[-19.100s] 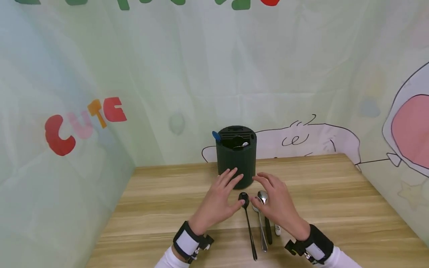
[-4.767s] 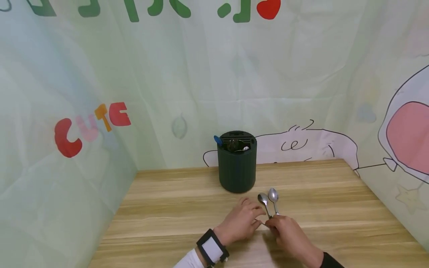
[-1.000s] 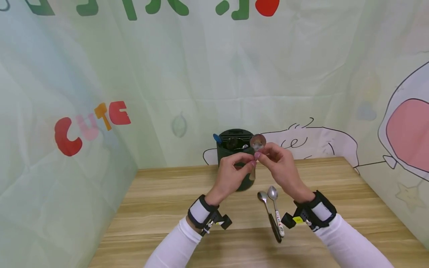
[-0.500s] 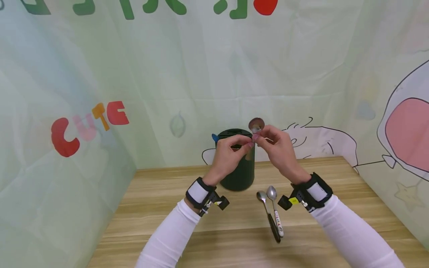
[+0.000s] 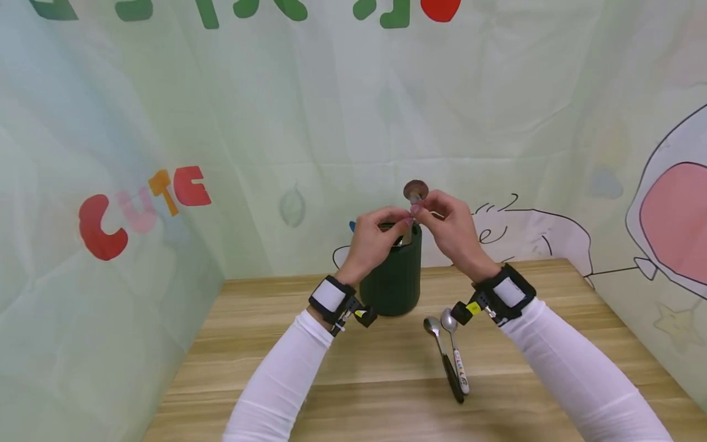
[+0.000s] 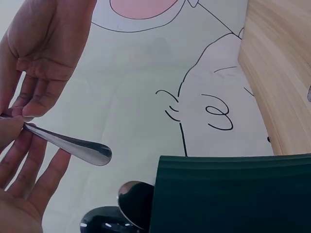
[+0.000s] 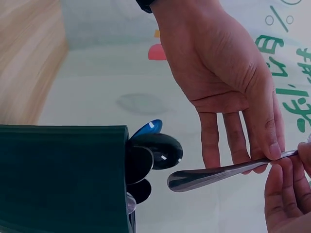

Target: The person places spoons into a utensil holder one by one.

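In the head view, a metal spoon with a wide round bowl (image 5: 415, 189) stands bowl-up above the dark green utensil holder (image 5: 390, 282). My left hand (image 5: 371, 240) pinches its handle between thumb and fingertips. Just higher, near the bowl, my right hand (image 5: 454, 230) pinches it too. The tapered handle end (image 6: 87, 149) sticks out free past the fingers in the left wrist view. In the right wrist view, the handle (image 7: 209, 175) points toward the holder's opening, which has a blue spoon (image 7: 151, 127) and several dark rounded utensil heads (image 7: 160, 151) poking out.
A black-handled spoon (image 5: 452, 377) and a spoon with a patterned white handle (image 5: 461, 371) lie side by side on the wooden table (image 5: 265, 344), right of the holder. A printed cloth backdrop (image 5: 287, 123) hangs close behind the holder.
Over the last second both hands have risen and shifted slightly left with the spoon, from in front of the holder to over its rim. The two spoons on the table have not moved.
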{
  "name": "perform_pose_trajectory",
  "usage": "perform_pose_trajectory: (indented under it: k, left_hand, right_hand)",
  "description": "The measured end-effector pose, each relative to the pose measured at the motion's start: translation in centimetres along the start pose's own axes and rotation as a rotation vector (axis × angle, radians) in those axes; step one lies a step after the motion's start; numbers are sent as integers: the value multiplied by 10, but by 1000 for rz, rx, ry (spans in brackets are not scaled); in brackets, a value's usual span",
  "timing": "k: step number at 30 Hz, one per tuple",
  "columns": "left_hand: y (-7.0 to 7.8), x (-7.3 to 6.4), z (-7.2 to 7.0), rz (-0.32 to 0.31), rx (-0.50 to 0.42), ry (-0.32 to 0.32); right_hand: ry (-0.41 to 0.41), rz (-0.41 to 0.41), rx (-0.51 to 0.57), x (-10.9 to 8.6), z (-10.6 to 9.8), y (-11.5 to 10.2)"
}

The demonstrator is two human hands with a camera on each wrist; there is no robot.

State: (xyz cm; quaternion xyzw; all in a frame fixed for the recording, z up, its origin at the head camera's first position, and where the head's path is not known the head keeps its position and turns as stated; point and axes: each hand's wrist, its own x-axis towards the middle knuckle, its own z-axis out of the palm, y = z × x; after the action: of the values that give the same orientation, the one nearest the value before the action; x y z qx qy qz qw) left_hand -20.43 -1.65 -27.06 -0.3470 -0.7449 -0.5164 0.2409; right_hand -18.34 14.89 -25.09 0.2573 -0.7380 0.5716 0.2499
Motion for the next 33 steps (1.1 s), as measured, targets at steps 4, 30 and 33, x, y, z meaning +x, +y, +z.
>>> perform_pose_trajectory:
  k: [4,30,33]
  left_hand:
    - [-6,3,2,-22,6,1]
    - [-39,-8,9,-70,97,-32]
    - [-45,-12,9,-62,113,-41]
  right_hand:
    - [0,17,4,4,1,7]
    - [-59,45,-74,1,9,43]
    - [-72,66,-100,-2,11,47]
